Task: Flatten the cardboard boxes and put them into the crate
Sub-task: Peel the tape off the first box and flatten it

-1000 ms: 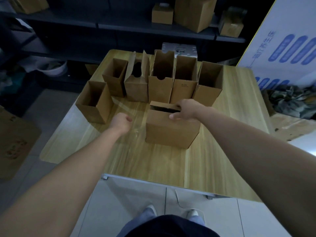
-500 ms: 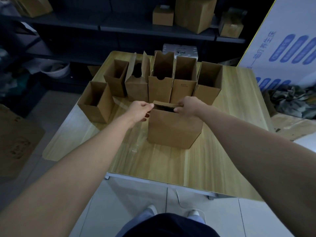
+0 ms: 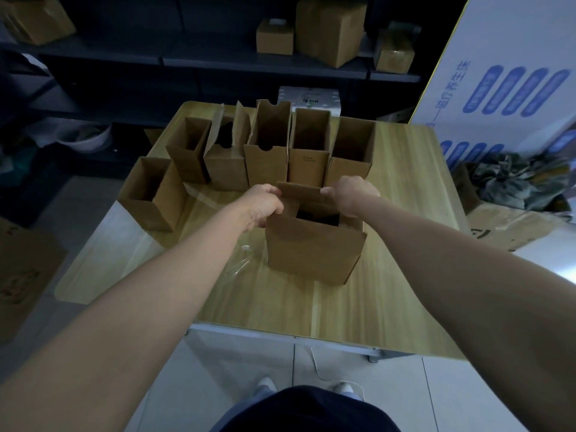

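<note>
My left hand (image 3: 263, 205) and right hand (image 3: 352, 198) pinch the top flap (image 3: 301, 193) of the cardboard box (image 3: 314, 247) on the counter (image 3: 280, 300). Blue print on the white panel (image 3: 514, 42) reads 养生床.

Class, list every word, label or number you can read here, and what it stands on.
"养生床", in blue on the white board; the characters before it are unclear.
Small print on a back-row box: too small to read.
Dark marks on the white carton: blurred.
Mark on the floor cardboard: unreadable.
</note>
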### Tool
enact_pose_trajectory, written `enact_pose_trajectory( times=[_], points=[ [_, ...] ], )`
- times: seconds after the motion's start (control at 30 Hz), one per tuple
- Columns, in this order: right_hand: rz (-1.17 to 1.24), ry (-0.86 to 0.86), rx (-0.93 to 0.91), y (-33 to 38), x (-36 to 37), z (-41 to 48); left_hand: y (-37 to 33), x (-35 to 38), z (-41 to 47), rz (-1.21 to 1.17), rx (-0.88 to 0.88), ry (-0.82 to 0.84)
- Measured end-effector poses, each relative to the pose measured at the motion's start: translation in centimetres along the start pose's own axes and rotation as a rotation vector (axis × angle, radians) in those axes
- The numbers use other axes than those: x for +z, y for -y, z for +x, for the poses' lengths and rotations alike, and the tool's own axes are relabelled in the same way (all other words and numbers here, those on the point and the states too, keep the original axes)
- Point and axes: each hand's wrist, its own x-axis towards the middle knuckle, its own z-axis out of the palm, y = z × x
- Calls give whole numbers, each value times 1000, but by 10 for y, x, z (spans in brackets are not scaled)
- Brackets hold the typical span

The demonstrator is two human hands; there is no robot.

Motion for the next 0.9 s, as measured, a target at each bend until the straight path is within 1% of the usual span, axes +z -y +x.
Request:
enact_pose_trajectory(
  times=[0.1, 0.17, 0.23, 0.33, 0.43, 0.57, 0.73, 0.9],
  points=[
    [132, -66, 60, -1, 1, 2, -3, 17, 1, 192, 26, -95],
    [187, -58, 46, -3, 1, 2, -3, 27, 4, 291, 32, -119],
    [247, -25, 33, -8, 0, -3, -3, 34, 7, 333, 11, -135],
    [296, 18, 38, -26, 2, -10, -4, 39, 7, 342, -75, -140],
    [285, 109, 148, -44, 1, -14, -4, 40, 7, 313, -135, -134],
    [428, 250, 248, -51, 2, -17, -1, 43, 9, 249, -168, -155],
    [466, 242, 244, -49, 6, -14, -8, 46, 8, 297, -232, -214],
    [487, 274, 226, -46, 2, -8, -6, 48, 10, 350, -225, -243]
  ],
)
